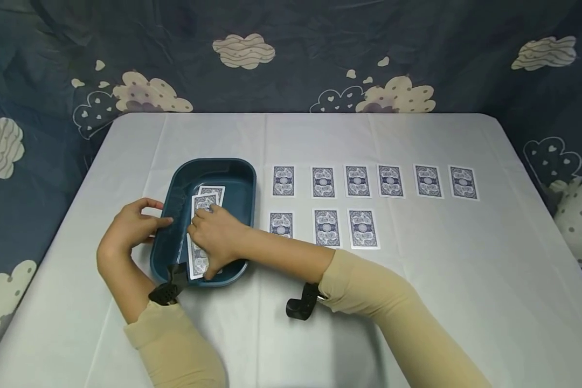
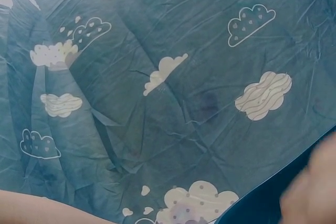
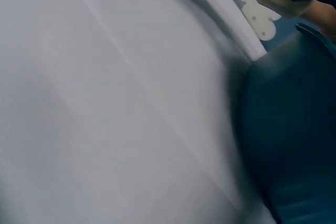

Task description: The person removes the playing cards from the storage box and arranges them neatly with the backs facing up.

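A dark teal tray [image 1: 244, 188] stands on the left part of the table. My left hand [image 1: 133, 223] grips its left rim, thumb over the edge and other fingers on the outside. In the left wrist view part of a hand [image 2: 310, 187] shows blurred beside the tray's edge. My right hand [image 1: 220, 234] reaches across into the tray and holds a playing card [image 1: 199, 261], covering part of it. Other blue-and-white cards [image 1: 205, 201] lie overlapping beside these fingers, backs up. The right wrist view shows the tray's outer wall [image 3: 294, 124] but not the right hand's fingers.
Right of the tray, face-down cards lie in two rows: several in the far row [image 1: 356, 181] and three in the near row [image 1: 326, 227]. My right forearm passes over the table close to the near row. A white cloth [image 1: 441, 285] covers the table; a dark cloud-patterned curtain [image 1: 291, 75] hangs behind.
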A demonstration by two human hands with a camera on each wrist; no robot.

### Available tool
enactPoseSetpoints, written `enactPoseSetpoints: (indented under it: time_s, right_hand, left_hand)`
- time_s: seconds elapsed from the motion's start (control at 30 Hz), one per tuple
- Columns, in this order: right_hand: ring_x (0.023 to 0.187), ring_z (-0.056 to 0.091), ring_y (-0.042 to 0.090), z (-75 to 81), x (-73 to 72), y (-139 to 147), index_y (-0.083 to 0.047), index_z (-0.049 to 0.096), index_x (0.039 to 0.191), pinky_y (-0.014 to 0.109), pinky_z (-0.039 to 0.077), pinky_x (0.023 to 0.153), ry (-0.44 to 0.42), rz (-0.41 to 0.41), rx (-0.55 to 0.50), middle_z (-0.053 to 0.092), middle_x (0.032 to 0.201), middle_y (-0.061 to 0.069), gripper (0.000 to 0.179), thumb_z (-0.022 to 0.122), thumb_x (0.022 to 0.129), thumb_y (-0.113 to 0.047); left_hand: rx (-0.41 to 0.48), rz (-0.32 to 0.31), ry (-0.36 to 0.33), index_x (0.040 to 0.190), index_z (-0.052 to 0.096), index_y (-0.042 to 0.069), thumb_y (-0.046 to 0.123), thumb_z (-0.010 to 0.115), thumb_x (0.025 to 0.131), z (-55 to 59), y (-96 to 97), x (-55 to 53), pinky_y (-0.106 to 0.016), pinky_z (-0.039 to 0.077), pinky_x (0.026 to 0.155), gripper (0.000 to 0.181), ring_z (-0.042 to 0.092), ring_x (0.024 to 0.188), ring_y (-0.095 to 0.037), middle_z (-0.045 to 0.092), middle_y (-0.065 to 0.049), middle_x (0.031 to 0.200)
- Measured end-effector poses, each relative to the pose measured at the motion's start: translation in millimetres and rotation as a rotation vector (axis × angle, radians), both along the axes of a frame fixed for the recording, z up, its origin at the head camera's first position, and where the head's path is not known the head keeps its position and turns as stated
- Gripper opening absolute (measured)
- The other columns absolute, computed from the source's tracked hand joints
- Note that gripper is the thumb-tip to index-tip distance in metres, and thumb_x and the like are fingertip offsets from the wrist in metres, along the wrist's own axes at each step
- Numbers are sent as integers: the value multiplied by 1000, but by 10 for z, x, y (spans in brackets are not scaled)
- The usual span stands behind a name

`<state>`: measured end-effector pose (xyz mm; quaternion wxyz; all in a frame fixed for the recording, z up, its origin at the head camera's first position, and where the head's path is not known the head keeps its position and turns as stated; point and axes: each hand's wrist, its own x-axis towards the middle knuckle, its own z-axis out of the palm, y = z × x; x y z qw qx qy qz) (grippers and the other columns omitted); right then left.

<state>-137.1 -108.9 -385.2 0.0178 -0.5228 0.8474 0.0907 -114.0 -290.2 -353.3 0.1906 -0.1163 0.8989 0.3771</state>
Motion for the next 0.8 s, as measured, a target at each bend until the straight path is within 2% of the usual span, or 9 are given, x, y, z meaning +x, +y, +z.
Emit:
enactPoseSetpoints:
  time_s: [0.1,0.23,0.33,0.43,0.6,0.7,0.8]
  right_hand:
    - [114,44,21,148,-99,119,-9,55,120,45,33,100,38,-17,-27,57,118,3,94,57,57,-79]
    - [110,46,22,439,-232,427,-12,56,119,48,28,104,43,-71,-116,60,115,2,91,56,56,-78]
    - [105,47,20,626,-250,788,-13,56,121,49,25,105,2,-94,-193,61,113,0,93,58,54,-77]
    - [104,48,19,732,-233,1267,-13,56,122,48,22,106,-30,-109,-247,61,112,0,92,60,54,-75]
    - [105,50,22,698,-226,2237,-10,58,118,52,16,108,-33,-148,-275,63,110,3,91,66,52,-72]
    - [107,50,25,552,-199,2783,-8,59,116,54,15,108,-36,-195,-267,63,110,6,89,71,51,-67]
    - [107,50,28,340,-149,3216,-6,60,114,53,21,105,-25,-234,-258,63,108,7,88,75,50,-64]
  left_hand:
    - [0,2,-10,131,40,0,28,59,88,-10,13,2,-38,53,76,55,60,92,-27,55,-30,118]
    - [-3,18,-23,132,39,1,29,59,88,-8,24,-5,-43,51,82,56,59,95,-31,55,-30,119]
    - [-2,27,-33,133,38,2,29,59,88,-11,31,-13,-47,49,85,56,58,99,-34,54,-30,120]
    - [-3,27,-42,133,38,2,29,59,88,-14,36,-12,-49,47,88,57,57,100,-35,53,-31,121]
    - [-19,15,-36,132,38,1,29,58,88,-16,29,-2,-45,51,83,56,59,97,-35,53,-31,121]
    - [-24,2,-22,132,38,-1,29,58,88,-16,20,-1,-42,53,79,56,60,94,-34,53,-32,119]
    - [-24,1,-23,132,38,-1,29,58,88,-15,18,-8,-44,52,80,56,60,95,-34,53,-32,119]
